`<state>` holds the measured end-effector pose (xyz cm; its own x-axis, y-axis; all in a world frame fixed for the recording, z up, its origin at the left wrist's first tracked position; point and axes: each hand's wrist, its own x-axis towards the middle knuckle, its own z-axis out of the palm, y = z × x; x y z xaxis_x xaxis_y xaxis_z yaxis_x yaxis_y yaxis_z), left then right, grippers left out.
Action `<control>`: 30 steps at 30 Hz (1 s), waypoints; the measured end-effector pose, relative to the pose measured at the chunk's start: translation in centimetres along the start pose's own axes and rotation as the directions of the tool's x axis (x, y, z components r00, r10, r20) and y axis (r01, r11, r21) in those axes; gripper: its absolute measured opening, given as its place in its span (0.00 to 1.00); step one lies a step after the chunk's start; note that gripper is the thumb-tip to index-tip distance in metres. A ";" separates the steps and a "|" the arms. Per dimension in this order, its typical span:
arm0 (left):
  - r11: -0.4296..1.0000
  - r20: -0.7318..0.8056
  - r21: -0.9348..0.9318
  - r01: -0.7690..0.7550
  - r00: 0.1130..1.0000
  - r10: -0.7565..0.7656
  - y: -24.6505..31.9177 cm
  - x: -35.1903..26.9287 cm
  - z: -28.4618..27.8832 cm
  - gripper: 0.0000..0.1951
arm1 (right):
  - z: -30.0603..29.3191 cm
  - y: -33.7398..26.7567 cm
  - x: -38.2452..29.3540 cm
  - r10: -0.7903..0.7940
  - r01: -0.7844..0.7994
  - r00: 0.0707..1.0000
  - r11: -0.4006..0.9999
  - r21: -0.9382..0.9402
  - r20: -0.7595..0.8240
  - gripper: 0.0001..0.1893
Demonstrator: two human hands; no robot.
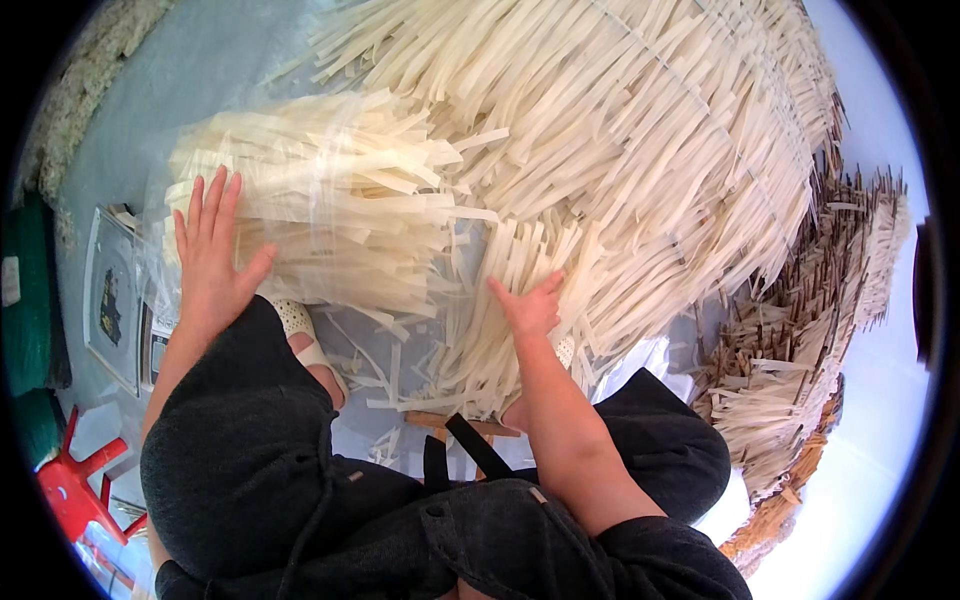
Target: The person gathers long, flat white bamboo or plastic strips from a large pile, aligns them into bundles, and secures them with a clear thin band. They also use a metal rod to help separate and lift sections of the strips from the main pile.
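My left hand lies with its fingers spread on the near left end of a bundle of flat, pale cream strips, which is wrapped in clear plastic film. Shiny plastic crosses the bundle around its middle, and the strips' ends fan out at its right. My right hand rests at a loose heap of similar strips, thumb apart and the other fingers partly curled; whether it grips any strip is unclear. Beyond it spreads a large mass of the same strips, crossed by thin rods.
A wooden stool edge shows between my legs. At the left lie a framed panel, green bundles and a red plastic stool. Racks of strips on dark sticks stand at the right. Loose strips litter the floor near my feet.
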<state>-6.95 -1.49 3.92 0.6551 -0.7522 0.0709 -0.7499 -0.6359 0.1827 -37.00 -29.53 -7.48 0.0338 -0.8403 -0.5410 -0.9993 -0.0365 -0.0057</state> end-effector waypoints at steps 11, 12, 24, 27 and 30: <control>0.973 -0.039 -0.229 -0.014 0.999 0.005 2.6 1.8 2.0 0.21 | 5.2 -2.3 -0.4 -0.165 0.186 0.975 0.972 0.142 -0.152 0.67; 0.962 -0.056 -0.272 0.014 0.998 -0.030 2.8 1.9 1.8 0.20 | 4.8 -1.9 -0.2 -0.165 0.187 0.974 0.972 0.142 -0.152 0.67; 0.938 0.038 -0.345 0.034 0.999 -0.022 3.6 1.0 3.7 0.11 | 2.9 2.3 1.1 -0.291 0.324 0.945 0.781 0.533 -0.148 0.60; 0.745 0.165 -0.619 0.248 0.969 -0.186 2.8 0.3 4.4 0.06 | -1.9 2.2 0.0 -0.399 0.177 0.915 0.527 0.831 0.058 0.53; 0.248 0.342 -0.899 0.362 0.932 -0.123 -0.3 0.0 5.3 0.03 | -6.4 1.3 -0.6 -0.499 0.074 0.849 0.441 0.895 0.175 0.45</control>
<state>-7.19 -2.20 -1.36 0.6711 -0.6817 -0.2913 0.1344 -0.2745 0.9521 -38.27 -32.50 -1.76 0.5243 -0.6002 -0.6040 -0.4513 0.4057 -0.7948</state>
